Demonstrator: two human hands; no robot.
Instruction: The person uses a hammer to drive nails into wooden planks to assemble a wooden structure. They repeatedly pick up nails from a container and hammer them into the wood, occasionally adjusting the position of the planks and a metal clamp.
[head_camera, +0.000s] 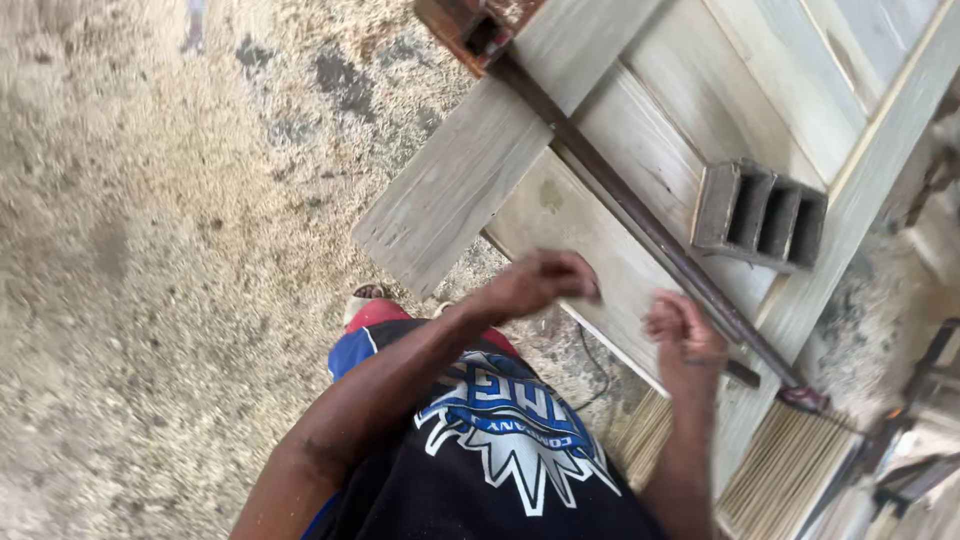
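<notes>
Closest to the camera is the person's own torso in a dark printed shirt (500, 450), with both forearms reaching out over the work. The left hand (540, 283) hangs just above the near end of a pale wooden panel (590, 250), fingers curled down and bunched together. It's motion-blurred, so I can't tell if they're actually pinching anything. The right hand (683, 335) is a loose fist right beside the long rusty bar clamp (640, 215), fingers folded in; whether it grips something small is hard to say.

The clamp runs diagonally across the boards, probably there to squeeze the planks edge to edge. Its far head (470, 25) sits past the panel's top edge, the near end (805, 400) by the frame's side.

Further out, a small wooden block with three open slots (760, 215) rests on the planks just past the bar.

Room-wise, the sawdust-covered floor (170, 250) on the left is wide open, while the right side is crowded with stacked timber (790, 470).
</notes>
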